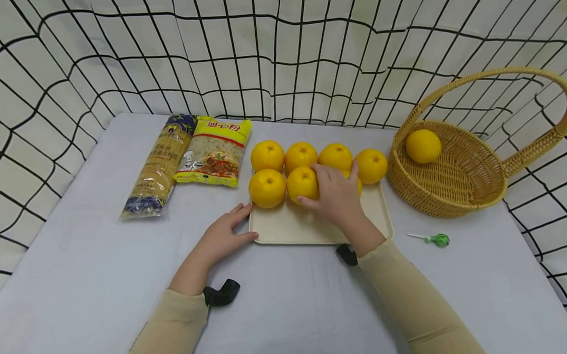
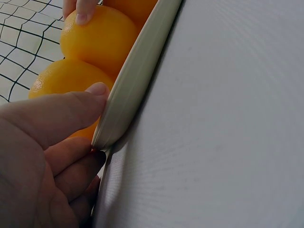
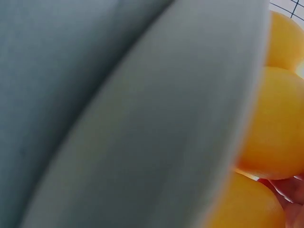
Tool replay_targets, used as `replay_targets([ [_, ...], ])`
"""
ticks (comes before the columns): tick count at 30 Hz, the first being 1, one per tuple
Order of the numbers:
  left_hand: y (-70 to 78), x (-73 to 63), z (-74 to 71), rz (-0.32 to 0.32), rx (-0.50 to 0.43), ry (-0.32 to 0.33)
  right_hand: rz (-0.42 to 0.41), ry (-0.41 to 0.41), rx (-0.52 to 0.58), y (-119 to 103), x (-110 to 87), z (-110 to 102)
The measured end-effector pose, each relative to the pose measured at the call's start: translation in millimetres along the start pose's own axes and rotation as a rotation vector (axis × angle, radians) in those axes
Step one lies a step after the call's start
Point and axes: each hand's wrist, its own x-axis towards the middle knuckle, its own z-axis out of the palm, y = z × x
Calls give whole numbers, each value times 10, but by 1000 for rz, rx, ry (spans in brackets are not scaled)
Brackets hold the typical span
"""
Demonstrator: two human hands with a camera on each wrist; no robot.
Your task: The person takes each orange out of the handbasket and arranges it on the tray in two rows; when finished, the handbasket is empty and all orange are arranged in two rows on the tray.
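A cream tray [image 1: 293, 232] holds several oranges [image 1: 267, 189] in two rows. My right hand [image 1: 336, 196] reaches over the front row, its thumb and index finger gripping the middle front orange [image 1: 301, 186]. Its other fingers lie over the right front orange [image 1: 359, 187], which they mostly hide. At the tray's left edge my left hand [image 1: 221, 236] holds the rim, thumb at the front corner and fingers along the side. In the left wrist view the thumb [image 2: 83, 107] presses the tray rim [image 2: 135, 71]. The tray's blurred side fills much of the right wrist view.
A wicker basket [image 1: 448, 191] with a tall handle stands to the right, one orange [image 1: 423, 146] inside. Before it lies a green-wrapped lollipop [image 1: 438, 240]. Back left are a noodle pack [image 1: 157, 169] and a yellow food bag [image 1: 214, 153]. Black netting [image 1: 269, 66] borders the table.
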Motion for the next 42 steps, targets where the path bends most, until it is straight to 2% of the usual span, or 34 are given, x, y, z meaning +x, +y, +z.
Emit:
replay_targets([
  [10, -45, 26, 23, 8, 1, 5, -32, -33, -62, 25, -3, 9],
  [16, -31, 23, 15, 11, -4, 5, -22, -58, -71, 42, -2, 18],
  [22, -36, 26, 22, 5, -3, 6, -23, -47, -37, 49, -10, 22],
  [31, -37, 28, 35, -3, -4, 11, -19, -38, -52, 74, -28, -23],
  [36, -30, 23, 26, -2, -6, 9, 8, 35, -56, 198, -48, -181],
  [42, -18, 23, 17, -6, 2, 2, 93, 95, -12, 549, -111, -445],
])
